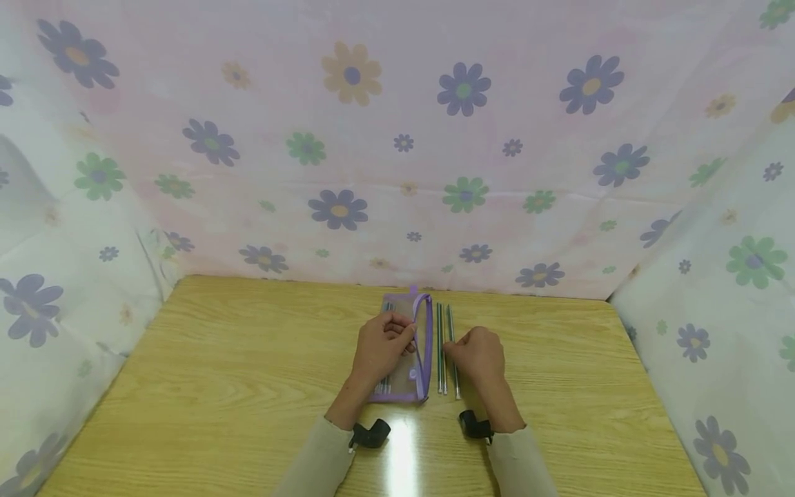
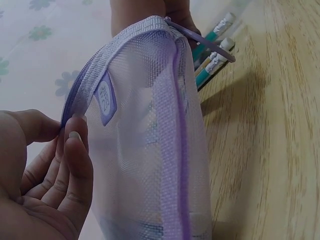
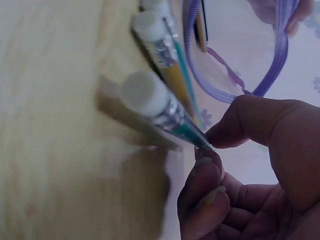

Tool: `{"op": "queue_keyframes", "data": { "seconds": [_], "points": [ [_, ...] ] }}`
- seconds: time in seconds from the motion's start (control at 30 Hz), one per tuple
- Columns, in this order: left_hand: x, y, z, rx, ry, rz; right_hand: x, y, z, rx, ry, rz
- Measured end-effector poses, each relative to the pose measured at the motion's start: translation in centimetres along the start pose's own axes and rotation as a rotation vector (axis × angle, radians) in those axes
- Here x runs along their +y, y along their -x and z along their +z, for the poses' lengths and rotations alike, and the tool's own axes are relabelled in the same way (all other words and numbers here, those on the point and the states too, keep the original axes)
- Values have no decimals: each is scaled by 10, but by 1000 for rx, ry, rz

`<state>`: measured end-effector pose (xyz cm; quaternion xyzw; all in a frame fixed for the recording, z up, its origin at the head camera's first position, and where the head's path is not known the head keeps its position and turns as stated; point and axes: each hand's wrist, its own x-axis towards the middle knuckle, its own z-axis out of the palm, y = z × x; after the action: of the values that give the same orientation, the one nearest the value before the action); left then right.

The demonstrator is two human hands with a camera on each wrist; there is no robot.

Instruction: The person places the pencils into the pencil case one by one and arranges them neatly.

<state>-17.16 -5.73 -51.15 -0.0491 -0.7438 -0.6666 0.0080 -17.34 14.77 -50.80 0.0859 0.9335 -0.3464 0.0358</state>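
A see-through mesh pencil pouch [image 1: 399, 301] with purple trim lies on the table, its zipper side gaping. My left hand [image 1: 380, 347] pinches the zippered edge [image 2: 80, 97] between thumb and fingers, lifting it away from the other side. Just right of the pouch, my right hand [image 1: 483, 355] pinches a green pencil [image 3: 186, 131] near its white eraser end in the right wrist view. Beside it lie a yellow pencil [image 1: 444, 381] and another green pencil [image 1: 439, 321], roughly parallel. Several pencils [image 1: 383, 388] show through the mesh, partly hidden by my left hand.
The wood-grain table [image 1: 236, 359] reaches back to a flower-printed curtain [image 1: 397, 172], with more of this cloth along both sides. Black wrist cameras [image 1: 371, 435] sit at both sleeves. A purple zipper pull [image 2: 202, 40] sticks out from the pouch's end.
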Motion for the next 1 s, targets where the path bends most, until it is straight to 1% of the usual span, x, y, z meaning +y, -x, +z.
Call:
{"op": "queue_keyframes", "data": {
  "seconds": [0.13, 0.23, 0.5, 0.67, 0.83, 1.0],
  "points": [
    [0, 0, 0, -2, 8, 0, -3, 2, -4, 3, -23, -20],
    [0, 0, 1, -3, 5, 0, -6, 4, -7, 0, -44, -54],
    [0, 0, 1, -3, 0, -10, -16, 7, -8, -50, -167, -122],
    [0, -1, 1, -8, -4, -10, -20, 10, -8, -82, -215, -142],
    [1, 0, 1, -6, -9, -11, -22, 9, -5, -97, -255, -125],
    [1, 0, 1, -5, -8, -8, -20, 7, 2, -125, -346, -85]
  ]
}}
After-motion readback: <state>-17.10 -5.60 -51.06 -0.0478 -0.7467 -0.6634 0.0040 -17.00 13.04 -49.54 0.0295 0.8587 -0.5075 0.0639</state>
